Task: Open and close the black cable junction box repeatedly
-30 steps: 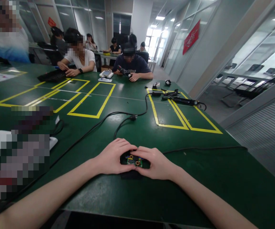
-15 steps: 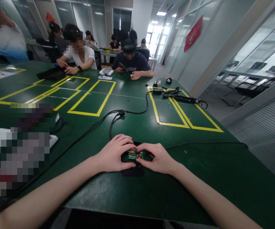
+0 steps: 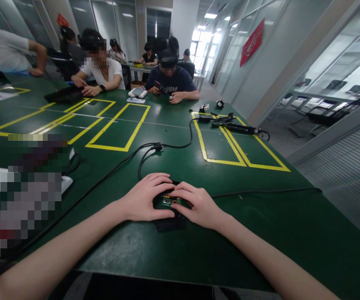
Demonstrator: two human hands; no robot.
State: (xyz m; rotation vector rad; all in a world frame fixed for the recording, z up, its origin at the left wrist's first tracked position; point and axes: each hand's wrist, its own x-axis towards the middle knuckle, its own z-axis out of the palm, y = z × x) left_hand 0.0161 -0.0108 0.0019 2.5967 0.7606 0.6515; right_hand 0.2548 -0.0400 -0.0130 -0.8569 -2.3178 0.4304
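A small green circuit board (image 3: 167,202) with copper coils and a glass-like part lies in a black case (image 3: 170,224) near the front of the table. My left hand (image 3: 145,198) curves around the left side of the case, its thumb at the near side and its fingers at the far side. From the right, my right hand (image 3: 200,205) closes over the board, thumb and fingertips at a copper coil. The fingers hide part of the board and much of the case.
Black cords (image 3: 117,167) run across the green table (image 3: 120,250). Yellow tape (image 3: 205,143) marks rectangles on it. A black tool with cables (image 3: 242,128) lies at the far right. Two people sit opposite, one at a black tray (image 3: 63,95). Pixelated items fill the left.
My right hand has shifted left over the board, covering more of its right part. The case appears slightly turned. The view has moved a little; a person at far left has lowered an arm.
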